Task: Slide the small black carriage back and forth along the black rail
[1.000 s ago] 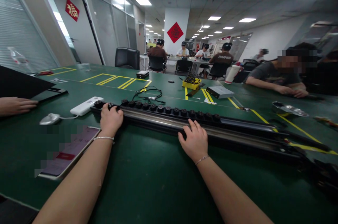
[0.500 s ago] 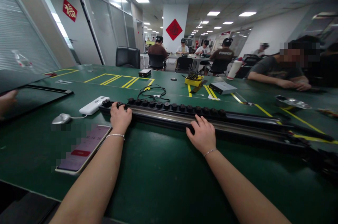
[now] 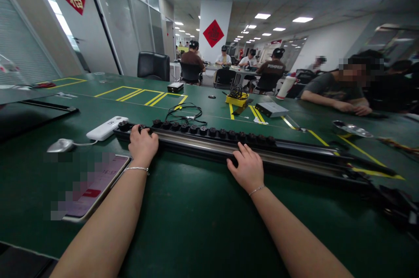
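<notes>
Across the green table lies a long black rail [image 3: 193, 142] with a shiny metal strip along it. A row of round black knob-like pieces [image 3: 212, 132] runs along its far side. My left hand [image 3: 142, 143] is closed over the rail near its left end, fingers bent around the edge and partly hidden. Farther right, my right hand [image 3: 246, 164] holds the near edge, with its fingers over the top and its thumb at the front side. Just left of my left wrist lies a phone [image 3: 98, 190] with a lit screen.
A white power bank [image 3: 107, 128] and a silver mouse-like thing [image 3: 60, 145] sit at left. Beyond the rail are a loop of black cable [image 3: 185, 113], a yellow box [image 3: 236, 101] of cables and a grey box [image 3: 271, 110]. A person [image 3: 340, 90] sits at the right side.
The view has shifted, so things appear a little farther left. Another person's hand at the left edge is out of view now. Both my hands stay on the rail.
</notes>
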Tool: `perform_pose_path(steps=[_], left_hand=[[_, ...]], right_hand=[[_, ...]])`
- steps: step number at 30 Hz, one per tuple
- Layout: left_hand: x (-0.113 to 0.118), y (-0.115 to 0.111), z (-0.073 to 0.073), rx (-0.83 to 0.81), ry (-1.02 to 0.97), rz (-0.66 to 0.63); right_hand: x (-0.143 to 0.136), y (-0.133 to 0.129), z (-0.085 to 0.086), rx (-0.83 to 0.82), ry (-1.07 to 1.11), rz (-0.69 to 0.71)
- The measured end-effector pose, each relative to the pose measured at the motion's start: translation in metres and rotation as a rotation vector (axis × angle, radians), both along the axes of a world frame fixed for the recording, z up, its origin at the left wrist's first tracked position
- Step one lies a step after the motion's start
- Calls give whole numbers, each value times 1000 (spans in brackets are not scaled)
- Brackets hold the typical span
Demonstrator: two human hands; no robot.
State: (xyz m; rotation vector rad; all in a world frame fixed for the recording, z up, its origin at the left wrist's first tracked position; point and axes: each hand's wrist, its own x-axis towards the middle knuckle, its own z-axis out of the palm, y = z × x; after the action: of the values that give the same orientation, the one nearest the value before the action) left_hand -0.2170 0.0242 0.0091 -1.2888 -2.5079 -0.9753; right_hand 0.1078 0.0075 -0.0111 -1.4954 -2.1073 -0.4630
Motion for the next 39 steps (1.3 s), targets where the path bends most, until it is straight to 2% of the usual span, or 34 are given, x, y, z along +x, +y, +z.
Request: perform_pose_path(steps=[31, 39], left_hand=[[-1, 1, 2, -39, 11, 11], [-4, 0, 3, -43, 4, -20]], right_hand=[[-2, -2, 0, -33, 65, 13], [-3, -2, 2, -35, 69, 18]])
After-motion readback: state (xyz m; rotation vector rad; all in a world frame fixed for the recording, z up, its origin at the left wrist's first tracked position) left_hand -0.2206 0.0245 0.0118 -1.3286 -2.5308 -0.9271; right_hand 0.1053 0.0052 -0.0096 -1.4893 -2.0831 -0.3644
